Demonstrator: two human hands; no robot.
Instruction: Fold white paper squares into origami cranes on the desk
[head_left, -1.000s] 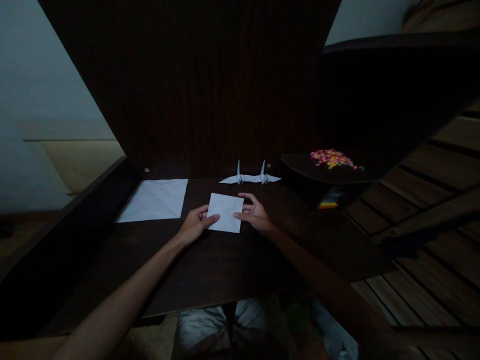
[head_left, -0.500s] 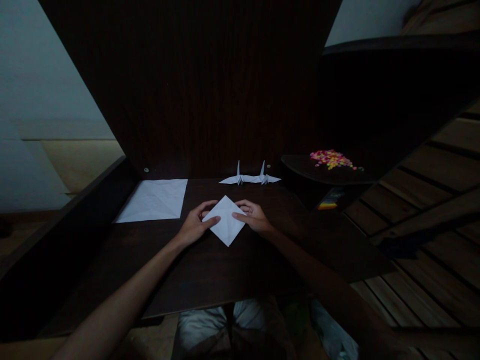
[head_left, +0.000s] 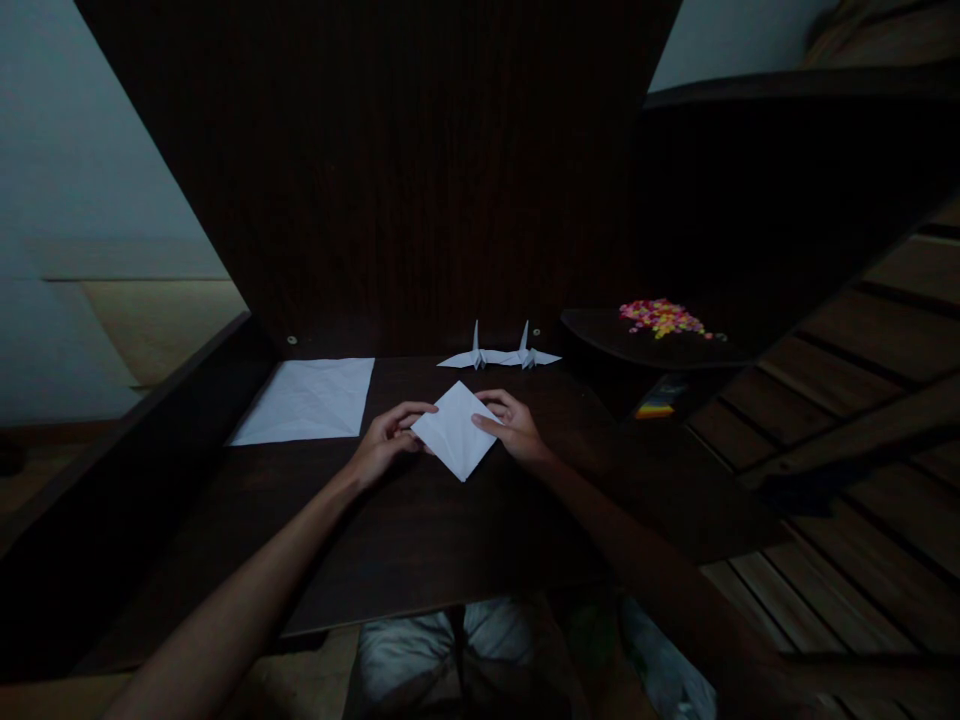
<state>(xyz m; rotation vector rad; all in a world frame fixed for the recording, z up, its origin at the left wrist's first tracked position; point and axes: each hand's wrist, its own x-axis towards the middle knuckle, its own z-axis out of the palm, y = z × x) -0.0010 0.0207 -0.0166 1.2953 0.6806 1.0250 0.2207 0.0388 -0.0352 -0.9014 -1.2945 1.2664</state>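
A white sheet of paper folded into a diamond (head_left: 457,432) is held just above the dark desk (head_left: 405,560), one point toward me. My right hand (head_left: 514,428) pinches its right corner, thumb on top and fingers behind. At the left corner is my left hand (head_left: 390,438), its fingers curled against the paper's edge and partly beneath it; the thumb is hard to make out. Behind the paper, two white origami cranes (head_left: 499,358) stand side by side with wings touching.
A creased white paper sheet (head_left: 307,400) lies flat at the back left. On the right, a small rounded shelf (head_left: 600,335) carries a heap of pink and yellow bits (head_left: 664,318). A dark panel (head_left: 420,200) rises behind, and a low board (head_left: 127,430) edges the left side.
The folded paper has shifted slightly right and away from me. My left thumb has come off the paper's top face, while the right thumb stays on it.
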